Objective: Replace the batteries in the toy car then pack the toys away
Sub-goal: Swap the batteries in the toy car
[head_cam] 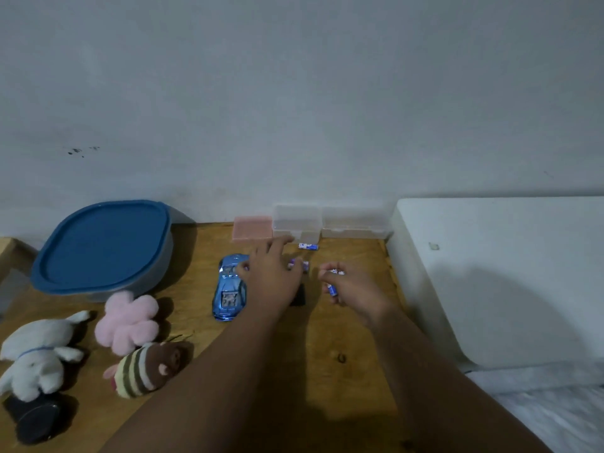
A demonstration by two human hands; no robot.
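Note:
A shiny blue toy car [228,289] lies on the wooden table [294,354], nose toward me. My left hand [273,276] reaches over its far end with fingers spread, its fingertips near the clear boxes. Small blue-and-white batteries lie on the table: one [308,246] by the clear boxes, others [299,265] just beyond my left hand. My right hand [348,286] is curled around batteries [332,290], with one sticking out below my fingers. A small black piece [299,297] lies between my hands, partly hidden by my left wrist.
A grey tub with a blue lid [101,246] stands at the back left. Three plush toys lie front left: white [36,354], pink [129,322] and striped brown [150,367]. A pink box [251,227] and two clear boxes [297,223] line the wall. A white surface [490,273] borders the table's right.

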